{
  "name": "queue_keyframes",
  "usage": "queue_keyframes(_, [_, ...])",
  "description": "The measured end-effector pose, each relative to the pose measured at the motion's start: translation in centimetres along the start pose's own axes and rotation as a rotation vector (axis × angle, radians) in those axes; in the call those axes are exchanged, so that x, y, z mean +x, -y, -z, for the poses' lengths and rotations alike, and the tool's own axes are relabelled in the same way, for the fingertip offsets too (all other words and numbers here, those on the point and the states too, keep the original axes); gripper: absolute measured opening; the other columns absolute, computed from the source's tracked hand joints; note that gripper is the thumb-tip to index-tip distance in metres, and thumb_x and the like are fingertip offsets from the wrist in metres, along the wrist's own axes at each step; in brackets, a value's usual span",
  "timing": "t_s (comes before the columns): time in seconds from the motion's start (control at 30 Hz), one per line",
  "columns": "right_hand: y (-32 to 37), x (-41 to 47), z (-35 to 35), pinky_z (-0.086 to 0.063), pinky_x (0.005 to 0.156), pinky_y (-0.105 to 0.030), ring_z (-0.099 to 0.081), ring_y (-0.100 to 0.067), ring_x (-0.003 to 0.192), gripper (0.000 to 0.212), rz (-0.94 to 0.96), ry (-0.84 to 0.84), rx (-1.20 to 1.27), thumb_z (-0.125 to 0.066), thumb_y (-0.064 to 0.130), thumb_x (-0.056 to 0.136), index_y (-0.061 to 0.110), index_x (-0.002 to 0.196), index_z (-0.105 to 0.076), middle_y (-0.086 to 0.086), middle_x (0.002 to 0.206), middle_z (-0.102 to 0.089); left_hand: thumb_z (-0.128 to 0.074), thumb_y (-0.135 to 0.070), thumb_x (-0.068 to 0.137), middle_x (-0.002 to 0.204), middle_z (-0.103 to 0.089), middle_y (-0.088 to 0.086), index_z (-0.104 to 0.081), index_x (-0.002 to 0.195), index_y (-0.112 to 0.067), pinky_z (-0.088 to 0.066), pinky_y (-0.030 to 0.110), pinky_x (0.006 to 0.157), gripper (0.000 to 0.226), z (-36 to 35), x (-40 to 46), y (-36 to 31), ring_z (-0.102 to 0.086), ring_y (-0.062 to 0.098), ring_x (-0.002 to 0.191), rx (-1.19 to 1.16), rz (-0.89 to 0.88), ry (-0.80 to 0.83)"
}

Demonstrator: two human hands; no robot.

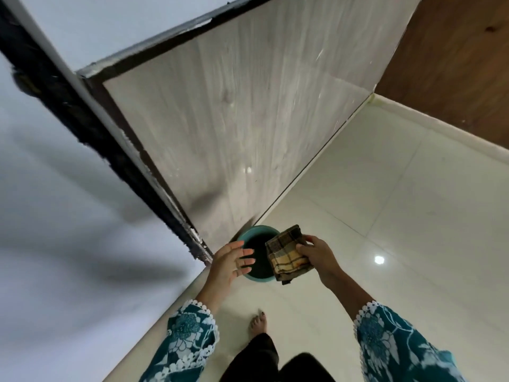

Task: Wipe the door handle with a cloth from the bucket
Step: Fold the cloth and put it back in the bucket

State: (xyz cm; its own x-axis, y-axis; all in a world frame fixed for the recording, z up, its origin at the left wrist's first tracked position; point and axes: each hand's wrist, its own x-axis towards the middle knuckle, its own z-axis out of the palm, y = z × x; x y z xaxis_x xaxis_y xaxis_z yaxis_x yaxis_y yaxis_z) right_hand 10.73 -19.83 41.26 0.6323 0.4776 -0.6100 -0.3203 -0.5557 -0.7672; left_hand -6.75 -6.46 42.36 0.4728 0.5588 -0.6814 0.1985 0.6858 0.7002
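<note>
Room around my fingers
My cloth [287, 255] covers the bucket [254, 276] mouth's right side; its left stays open beside my spread fingers [245, 261]; door [234, 119] beyond.

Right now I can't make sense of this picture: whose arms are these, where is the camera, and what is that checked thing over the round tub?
There is no machine here. The camera sits on a person's head and looks forward and down, so the two arms reaching in from the bottom are that person's own. The wide lens bends the room, which is why the pale wood-grain door and its dark frame seem to lean.

On the glossy tiled floor stands a teal bucket, close to the foot of the door. The right hand holds a folded checked cloth, brown and yellow, above the bucket. The left hand is open and empty, fingers spread beside the bucket's rim. A bare foot shows below. The door handle is not in view.
</note>
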Motion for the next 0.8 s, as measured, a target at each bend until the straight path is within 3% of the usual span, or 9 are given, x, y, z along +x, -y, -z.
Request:
queue_keyframes(0.07, [0.3,3.1,0.4,-0.052,0.071,-0.030,-0.063,-0.025,0.091,0.023,-0.043,0.021,-0.015,-0.059,0.009,0.085,0.014,0.107,-0.063,-0.010,0.100,-0.068,-0.050,-0.006,0.092,0.099,-0.069,0.016,-0.054,0.121,-0.005,-0.053,0.035,0.069,0.029,-1.0,2.3,-0.3,-0.067,0.027,0.078,-0.032,0.003,-0.024])
queue_keyframes(0.23, [-4.1,13.6,-0.5,-0.054,0.085,-0.045,-0.066,-0.034,0.093,0.015,-0.219,0.072,-0.089,-0.068,0.009,0.077,0.013,0.091,-0.070,-0.018,0.097,-0.072,-0.052,-0.008,0.092,0.101,-0.068,0.017,-0.053,0.120,-0.005,-0.052,0.040,0.076,0.028,-1.4,9.7,1.8,-0.066,0.030,0.084,-0.097,0.025,-0.160])
queue_keyframes(0.33, [-10.2,21.9,-2.7,-0.056,0.086,-0.045,-0.069,-0.034,0.089,0.026,-0.319,0.079,-0.141,-0.073,0.012,0.075,0.002,0.099,-0.071,-0.019,0.094,-0.073,-0.052,-0.009,0.093,0.101,-0.070,0.015,-0.055,0.120,-0.009,-0.053,0.039,0.078,0.028,-0.8,17.0,5.9,-0.069,0.027,0.084,-0.127,0.021,-0.229])
queue_keyframes(0.47, [-18.9,33.1,-8.3,-0.053,0.092,-0.041,-0.067,-0.028,0.095,0.036,-0.341,0.128,-0.267,-0.075,0.021,0.074,0.011,0.108,-0.069,-0.010,0.100,-0.073,-0.048,-0.009,0.095,0.101,-0.071,0.013,-0.056,0.118,-0.013,-0.054,0.038,0.080,0.024,0.6,27.3,12.9,-0.072,0.023,0.083,-0.163,0.010,-0.269])
queue_keyframes(0.57, [-24.9,40.4,-13.0,-0.049,0.095,-0.034,-0.063,-0.026,0.103,0.033,-0.299,0.151,-0.429,-0.068,0.021,0.081,0.014,0.113,-0.065,-0.008,0.108,-0.070,-0.046,-0.007,0.095,0.094,-0.073,0.007,-0.058,0.110,-0.016,-0.055,0.032,0.074,0.022,2.4,34.1,17.0,-0.072,0.020,0.081,-0.193,-0.016,-0.300])
queue_keyframes(0.63, [-28.8,44.5,-16.2,-0.046,0.095,-0.032,-0.060,-0.028,0.111,0.031,-0.304,0.159,-0.560,-0.058,0.017,0.087,0.008,0.117,-0.063,-0.013,0.116,-0.067,-0.046,-0.005,0.092,0.092,-0.073,0.006,-0.058,0.109,-0.015,-0.058,0.030,0.070,0.023,3.9,37.4,19.2,-0.072,0.019,0.077,-0.219,-0.048,-0.316])
queue_keyframes(0.8, [-33.5,48.8,-20.5,-0.037,0.102,-0.030,-0.045,-0.032,0.129,0.041,-0.369,0.209,-0.716,-0.044,0.020,0.098,-0.005,0.130,-0.047,-0.021,0.137,-0.050,-0.063,-0.012,0.071,0.094,-0.074,0.008,-0.059,0.109,-0.014,-0.058,0.034,0.077,0.038,6.3,39.5,21.1,-0.072,0.021,0.082,-0.243,-0.080,-0.272])
